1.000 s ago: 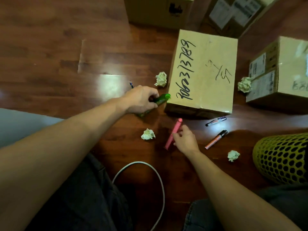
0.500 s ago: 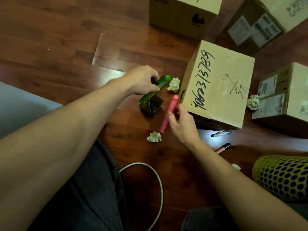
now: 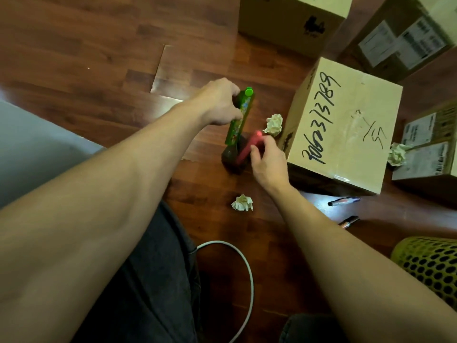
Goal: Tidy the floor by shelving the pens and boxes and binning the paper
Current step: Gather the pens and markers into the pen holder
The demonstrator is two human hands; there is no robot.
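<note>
The left hand point(image 3: 217, 103) grips a green plastic marker point(image 3: 239, 117), lower end at a dark pen holder point(image 3: 233, 157) on the wooden floor point(image 3: 99, 58). Just right, right hand point(image 3: 268, 162) fingers pinch a pink marker point(image 3: 248, 148) over the holder, beside a crumpled white paper ball point(image 3: 274, 124) and handwritten cardboard box point(image 3: 346, 125).

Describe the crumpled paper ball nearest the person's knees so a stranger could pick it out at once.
Start at the cardboard box with a long number handwritten in black marker down its top. From its near left corner, come toward the person, past the right hand. The paper ball lies alone on bare wooden floor, touching nothing; the other two balls sit against boxes.
</note>
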